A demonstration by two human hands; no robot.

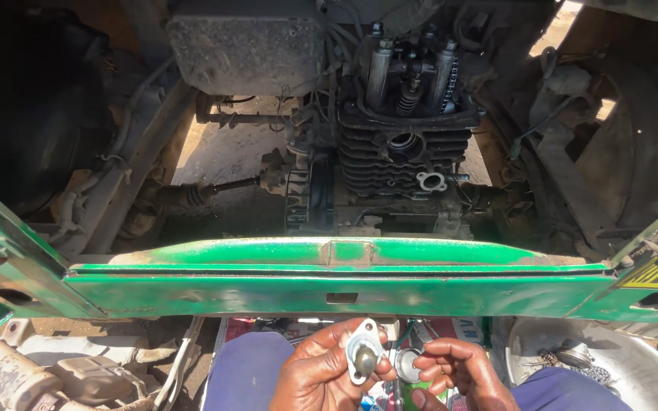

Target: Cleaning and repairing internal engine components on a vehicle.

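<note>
Landmark: green body panel (329, 285), the painted crossbar across the middle of the view.

Below the panel, nearest the camera:
- Left hand (321, 373), fingers closed around a small metal flange cap (364, 354), a flat plate with bolt ears and a round boss at its centre. It sits upright between thumb and fingertips, just under the panel's lower edge.
- Right hand (458, 369), fingers curled and pinching a small round grey disc part (407, 364), held just beside the flange cap. Whether the two parts touch cannot be told.
- Handling judgement: both pieces look rigid, light and probably oily, so likely slippery. The cap is best gripped by its ears or edges; the disc by its rim.
- Blue-clad knees under both hands.
- Metal basin (634, 380), right of the hands, holding loose small parts and a chain.
- Dusty engine casings (55, 377) on the ground, left of the hands.

Beyond the panel:
- Finned engine cylinder (401, 164), directly behind the panel's middle, with open port and an oval gasket flange on its face.
- Exposed valve gear (413, 80) with springs, above the cylinder.
- Drive shaft (215, 190), left of the cylinder.
- Grimy box-like housing (245, 46), farthest, upper left.
</note>
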